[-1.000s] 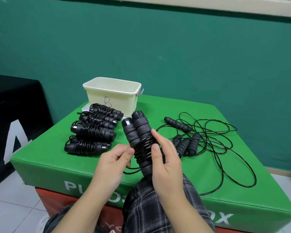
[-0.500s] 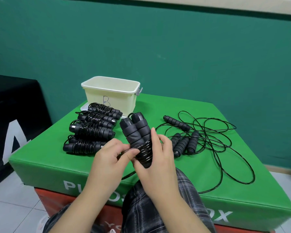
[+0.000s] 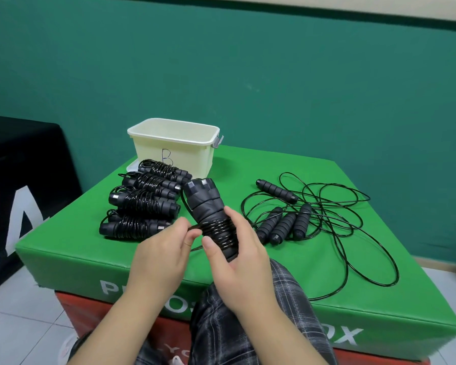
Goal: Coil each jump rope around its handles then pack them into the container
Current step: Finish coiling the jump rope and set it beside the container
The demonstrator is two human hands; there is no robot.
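Head view: right hand (image 3: 244, 262) has its grip wrapped around the lower end of the paired handles (image 3: 208, 206), thumb across the front of the coils. Left hand (image 3: 159, 255) pinches the loose cord (image 3: 192, 227) at 9 o'clock of the bundle, feeding a turn. Bundle is held above the near edge of the desk (image 3: 274, 293), tilted with the handle caps toward 11 o'clock.

Four coiled ropes (image 3: 142, 204) lie in a row at 10 o'clock of the hands, just in front of the container (image 3: 173, 146). Can't see whether anything is in it. Uncoiled ropes (image 3: 316, 214) sprawl at 2 o'clock, cords overlapping, four handles showing, so probably two ropes left.

Handling, my read:
- Handles look foam-sleeved and ribbed: light, grippy, slightly squashy. Hold low on the pair, clear of the wrap zone.
- Cord looks thin, glossy, springy. It'll want to unwind if tension drops, so keep the thumb on the last turn.
- Slick coating means turns can slide toward the handle ends. Stack them tight and tuck the tail under a wrap.
- Nothing fragile. Main risk is the tangle at 2 o'clock: pull by a handle, not the cord.
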